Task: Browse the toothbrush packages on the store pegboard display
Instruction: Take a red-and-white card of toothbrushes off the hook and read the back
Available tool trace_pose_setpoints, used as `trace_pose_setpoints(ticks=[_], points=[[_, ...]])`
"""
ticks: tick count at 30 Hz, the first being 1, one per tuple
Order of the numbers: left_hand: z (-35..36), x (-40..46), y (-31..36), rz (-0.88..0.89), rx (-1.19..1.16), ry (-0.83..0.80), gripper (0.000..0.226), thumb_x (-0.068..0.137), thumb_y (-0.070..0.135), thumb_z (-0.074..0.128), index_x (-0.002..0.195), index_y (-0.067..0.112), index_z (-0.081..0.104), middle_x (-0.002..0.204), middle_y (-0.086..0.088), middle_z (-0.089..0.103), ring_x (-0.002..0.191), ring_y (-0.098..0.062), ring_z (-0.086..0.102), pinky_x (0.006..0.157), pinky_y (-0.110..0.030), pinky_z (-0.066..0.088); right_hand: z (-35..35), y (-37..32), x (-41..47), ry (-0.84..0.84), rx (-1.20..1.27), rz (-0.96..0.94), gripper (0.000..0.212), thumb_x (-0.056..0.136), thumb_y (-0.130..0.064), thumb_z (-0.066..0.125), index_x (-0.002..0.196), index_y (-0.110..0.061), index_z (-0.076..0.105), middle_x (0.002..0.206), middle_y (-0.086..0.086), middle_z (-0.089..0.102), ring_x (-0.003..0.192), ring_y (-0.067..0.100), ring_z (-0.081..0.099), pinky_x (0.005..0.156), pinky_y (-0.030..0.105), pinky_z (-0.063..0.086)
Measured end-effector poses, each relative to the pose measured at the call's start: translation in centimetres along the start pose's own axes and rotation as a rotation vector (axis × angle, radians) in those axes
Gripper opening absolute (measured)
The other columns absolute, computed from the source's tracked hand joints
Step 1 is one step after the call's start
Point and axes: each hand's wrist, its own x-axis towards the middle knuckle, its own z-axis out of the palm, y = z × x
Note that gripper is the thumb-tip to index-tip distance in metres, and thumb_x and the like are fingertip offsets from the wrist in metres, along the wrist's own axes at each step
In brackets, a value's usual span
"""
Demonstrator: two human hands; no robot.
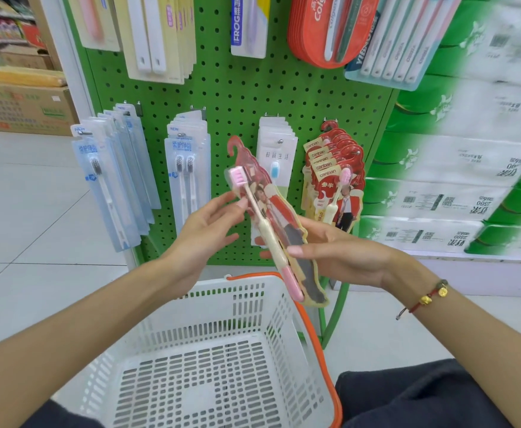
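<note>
Centrally, I held one red toothbrush package (271, 217) off its peg, tilted in front of the green pegboard (237, 94) and above the white basket (209, 359). My right hand (336, 257) gripped the lower half of the card, thumb across the front and fingers curled behind it. My left hand (203, 230) steadied the upper edge, its fingers nearly straight, the fingertips touching the pack just beside the pink brush head (237, 176). The matching canban packs (333, 177) hung on their hook to the right; a white pack with a blue brush (276, 156) hung behind the held one; blue-carded twin packs (186, 174) and single packs (111, 183) hung to the left. Stacked tissue bundles (438, 186) filled the shelving at the far right, blurred.

Judged as technique: the step in hand was inspection of the pack. It would go best with the card held by its edges, so that no finger covers the print, and turned slowly toward the camera. To rehang it, I would line the curved hanger hole (233, 148) with the canban hook before letting go, lest the pack drop into the basket.
</note>
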Motion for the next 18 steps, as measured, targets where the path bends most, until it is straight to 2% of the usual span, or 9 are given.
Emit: trace_pose_setpoints(ticks=[4, 7, 10, 12, 14, 16, 18], points=[[-0.58, 0.32, 0.19, -0.002, -0.064, 0.041, 0.025, 0.089, 0.031, 0.062, 0.113, 0.026, 0.065, 0.102, 0.009, 0.074, 0.099, -0.001, 0.067, 0.09, -0.022, 0.049, 0.22, -0.19, -0.48, -0.021, 0.096, 0.042, 0.042, 0.087, -0.023, 0.054, 0.128, -0.018, 0.056, 0.131, 0.006, 0.062, 0.119, 0.02, 0.06, 0.101, 0.032, 0.048], [-0.61, 0.32, 0.36, 0.003, -0.107, 0.055, 0.021, 0.087, 0.024, 0.066, 0.108, 0.019, 0.064, 0.09, 0.005, 0.075, 0.088, -0.005, 0.07, 0.078, -0.017, 0.054, -0.02, 0.04, -0.48, 0.023, 0.05, 0.059, 0.039, 0.093, -0.027, 0.047, 0.128, -0.013, 0.057, 0.127, 0.006, 0.065, 0.115, 0.018, 0.062, 0.099, 0.03, 0.05], [-0.54, 0.21, 0.38, 0.026, -0.066, 0.071, 0.019, 0.085, 0.022, 0.069, 0.103, 0.019, 0.064, 0.088, 0.002, 0.076, 0.082, -0.007, 0.071, 0.071, -0.013, 0.054, -0.54, 0.57, -0.22, 0.132, -0.165, 0.046, 0.043, 0.093, -0.034, 0.049, 0.129, -0.012, 0.059, 0.127, 0.004, 0.065, 0.12, 0.02, 0.06, 0.104, 0.035, 0.046], [-0.42, 0.25, 0.38, 0.035, -0.023, 0.08, 0.018, 0.083, 0.023, 0.07, 0.099, 0.02, 0.064, 0.088, 0.003, 0.076, 0.082, -0.006, 0.07, 0.074, -0.015, 0.054, -0.64, 0.69, -0.15, 0.252, -0.309, 0.016, 0.037, 0.092, -0.036, 0.055, 0.119, -0.014, 0.066, 0.116, 0.0, 0.071, 0.111, 0.017, 0.065, 0.101, 0.034, 0.046], [-0.27, 0.27, 0.34, 0.032, -0.003, 0.088, 0.016, 0.082, 0.025, 0.072, 0.095, 0.02, 0.063, 0.088, 0.004, 0.076, 0.081, -0.004, 0.069, 0.079, -0.018, 0.052, -0.58, 0.65, -0.19, 0.349, -0.376, -0.044, 0.027, 0.092, -0.029, 0.061, 0.114, -0.017, 0.07, 0.11, -0.005, 0.073, 0.106, 0.011, 0.067, 0.098, 0.029, 0.047], [-0.2, 0.2, 0.19, 0.019, -0.005, 0.084, 0.015, 0.081, 0.023, 0.072, 0.092, 0.02, 0.063, 0.088, 0.003, 0.076, 0.079, -0.005, 0.069, 0.083, -0.021, 0.052, -0.39, 0.44, -0.25, 0.436, -0.4, -0.095, 0.031, 0.089, -0.029, 0.066, 0.119, -0.023, 0.067, 0.111, -0.009, 0.072, 0.105, 0.006, 0.066, 0.098, 0.027, 0.046], [-0.06, 0.08, 0.01, 0.009, 0.026, 0.062, 0.016, 0.081, 0.023, 0.073, 0.093, 0.017, 0.064, 0.09, 0.001, 0.076, 0.082, -0.008, 0.069, 0.087, -0.023, 0.052, -0.27, 0.07, -0.2, 0.527, -0.427, -0.151, 0.041, 0.087, -0.038, 0.065, 0.127, -0.032, 0.059, 0.111, -0.014, 0.071, 0.106, -0.001, 0.063, 0.1, 0.027, 0.043]])
